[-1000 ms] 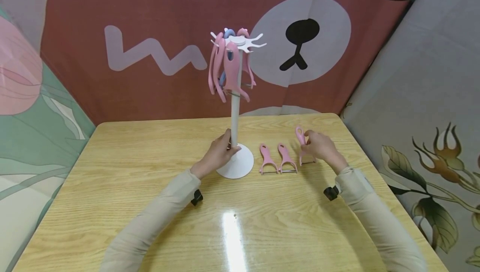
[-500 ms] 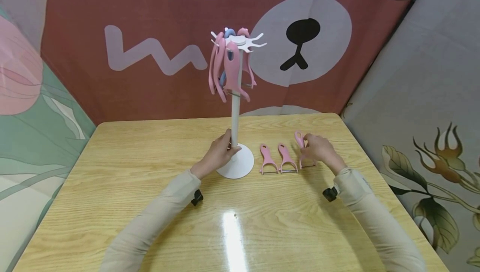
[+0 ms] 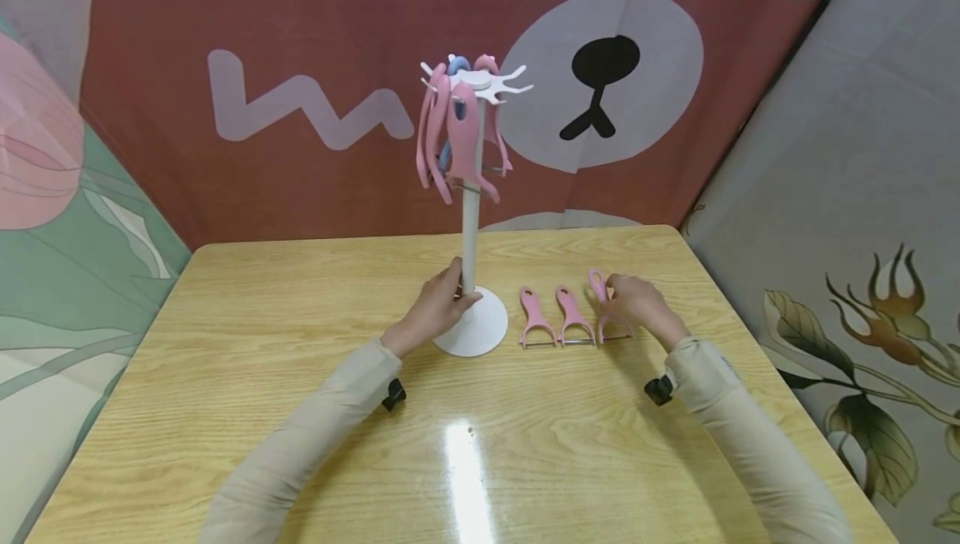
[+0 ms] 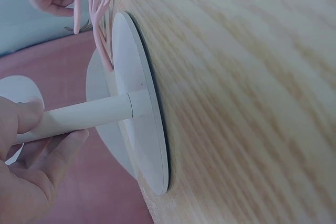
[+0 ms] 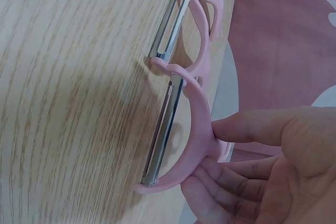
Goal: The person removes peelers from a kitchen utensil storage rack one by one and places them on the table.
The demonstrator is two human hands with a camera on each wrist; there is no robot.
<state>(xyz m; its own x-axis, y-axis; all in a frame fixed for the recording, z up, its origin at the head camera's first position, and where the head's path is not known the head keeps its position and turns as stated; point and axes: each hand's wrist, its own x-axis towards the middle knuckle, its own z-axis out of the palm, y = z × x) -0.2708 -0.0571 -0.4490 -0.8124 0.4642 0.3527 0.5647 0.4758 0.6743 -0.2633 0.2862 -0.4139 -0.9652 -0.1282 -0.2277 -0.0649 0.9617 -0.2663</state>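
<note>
Low on the white pole (image 3: 470, 236) of a stand, just above its round base (image 3: 481, 337), the left hand (image 3: 431, 306) is wrapped with thumb and fingers, gripping it. Over to the right, the right hand (image 3: 641, 302) pinches 1 pink peeler (image 5: 197, 137), thumb on one side and fingers on the other, where the handle meets the forked head. That peeler is tilted, handle end raised, its blade down by the wooden table (image 3: 300, 452); whether it touches the wood I cannot tell. It is at the right end of a row, just beside the middle peeler (image 3: 568, 309), with the left peeler (image 3: 531, 311) next to that; these 2 lie flat, blades toward the person, between the base and the right hand. At the top of the upright stand, a white hook ring (image 3: 475, 80) carries several pink hanging peelers (image 3: 465, 132) and some blue (image 3: 458, 66), crowded and overlapping on its left and front. Behind rises a red-brown cloth (image 3: 300, 186).
</note>
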